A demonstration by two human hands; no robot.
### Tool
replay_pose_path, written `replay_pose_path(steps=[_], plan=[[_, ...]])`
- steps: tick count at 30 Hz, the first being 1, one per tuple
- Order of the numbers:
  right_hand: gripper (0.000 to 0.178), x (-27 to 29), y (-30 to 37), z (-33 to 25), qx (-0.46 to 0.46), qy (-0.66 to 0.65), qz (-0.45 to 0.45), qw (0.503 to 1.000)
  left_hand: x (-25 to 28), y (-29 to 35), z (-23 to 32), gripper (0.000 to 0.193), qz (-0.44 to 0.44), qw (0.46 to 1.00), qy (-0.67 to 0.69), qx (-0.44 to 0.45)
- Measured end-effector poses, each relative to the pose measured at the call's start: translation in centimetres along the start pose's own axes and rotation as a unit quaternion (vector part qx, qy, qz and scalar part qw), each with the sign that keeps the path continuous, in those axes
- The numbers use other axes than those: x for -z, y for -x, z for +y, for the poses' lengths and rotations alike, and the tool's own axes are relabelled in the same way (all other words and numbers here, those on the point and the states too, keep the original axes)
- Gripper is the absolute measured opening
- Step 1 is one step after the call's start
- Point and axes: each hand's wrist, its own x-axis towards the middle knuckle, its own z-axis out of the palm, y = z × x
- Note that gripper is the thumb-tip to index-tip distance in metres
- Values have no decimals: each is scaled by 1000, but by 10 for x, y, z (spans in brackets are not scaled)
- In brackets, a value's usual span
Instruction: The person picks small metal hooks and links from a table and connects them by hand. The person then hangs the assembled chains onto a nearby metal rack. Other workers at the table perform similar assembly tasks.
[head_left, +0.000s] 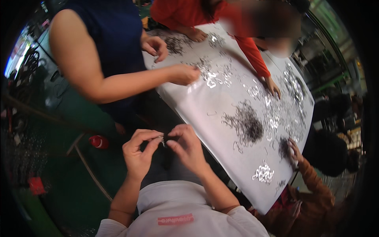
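Above the near side of the table, my left hand pinches a small shiny bent metal piece between thumb and fingertips. My right hand is close beside it, thumb and fingers curved and apart, with nothing visible between them. To the right, the white-covered table bears a heap of dark bent wire pieces. Nearer its corner sits a small pile of bright silvery pieces. Fine detail of the held piece is too small to tell.
A person in dark blue stands at the left, an arm across the table. Another person's red sleeve reaches over from the far side. A brown-sleeved arm touches a dark heap at right. A red round object is on the green floor.
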Motion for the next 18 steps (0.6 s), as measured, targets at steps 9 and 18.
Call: replay_pose_path(steps=[9,18], plan=[[8,163,-17,118,-223,345,148,900,13,3,-6,16,11,999,16,46],[17,216,-63,176,-264,473,28,840,20,5,-10,15,35,998,13,51]])
